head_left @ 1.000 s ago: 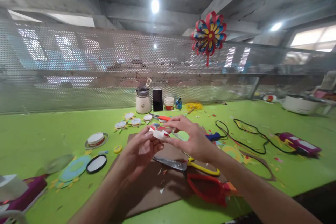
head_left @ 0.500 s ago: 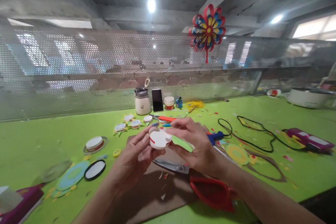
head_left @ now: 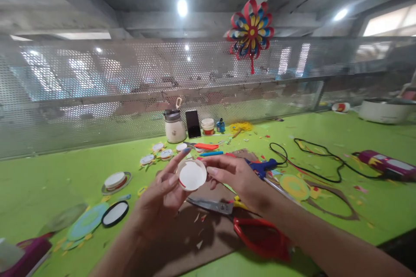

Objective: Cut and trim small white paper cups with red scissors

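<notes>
A small round white paper cup piece (head_left: 192, 175), shallow and with a bit of red on its side, is held up in front of me. My left hand (head_left: 164, 192) grips its left side between thumb and fingers. At its right edge, my right hand (head_left: 235, 177) pinches the rim with thumb and fingertips. Below the hands, scissors with red handles (head_left: 260, 236) lie on a brown board (head_left: 195, 246), their blades pointing left. A blue glue gun (head_left: 263, 166) rests behind my right hand.
Several small white discs with paper petals (head_left: 166, 154) lie farther back, near an orange-handled cutter (head_left: 206, 146) and a blue pen (head_left: 211, 153). A jug (head_left: 174, 127) and a phone (head_left: 193, 124) stand by the mesh screen. A black cable (head_left: 312, 160) loops at right; a black-rimmed disc (head_left: 115, 214) lies left.
The white cup piece has tilted so that its inside faces me more. My right fingers have come down from above it onto its right rim. The view has shifted slightly.
</notes>
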The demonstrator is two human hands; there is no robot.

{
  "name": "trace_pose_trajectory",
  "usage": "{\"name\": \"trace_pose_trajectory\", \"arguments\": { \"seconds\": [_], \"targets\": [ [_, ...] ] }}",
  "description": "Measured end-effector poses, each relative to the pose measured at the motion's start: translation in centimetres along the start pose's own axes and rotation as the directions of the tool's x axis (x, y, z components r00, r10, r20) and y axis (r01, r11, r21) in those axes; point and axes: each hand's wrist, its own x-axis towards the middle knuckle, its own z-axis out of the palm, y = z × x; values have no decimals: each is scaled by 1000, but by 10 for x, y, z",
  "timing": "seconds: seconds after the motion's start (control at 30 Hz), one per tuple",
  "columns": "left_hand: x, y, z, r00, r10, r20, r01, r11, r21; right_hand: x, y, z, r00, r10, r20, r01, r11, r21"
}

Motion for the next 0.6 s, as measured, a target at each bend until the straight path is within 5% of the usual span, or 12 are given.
{"name": "trace_pose_trajectory", "arguments": {
  "seconds": [0.43, 0.6],
  "targets": [
    [-1, -11, 2, 997, -72, 6, 69, 981, 183, -3, 16, 7, 988, 80, -135, -93, 991, -92],
    [1, -14, 11, 996, -66, -56, 75, 980, 185, 0, 16, 0, 974, -71, -214, 5, 956, -293]
  ]
}}
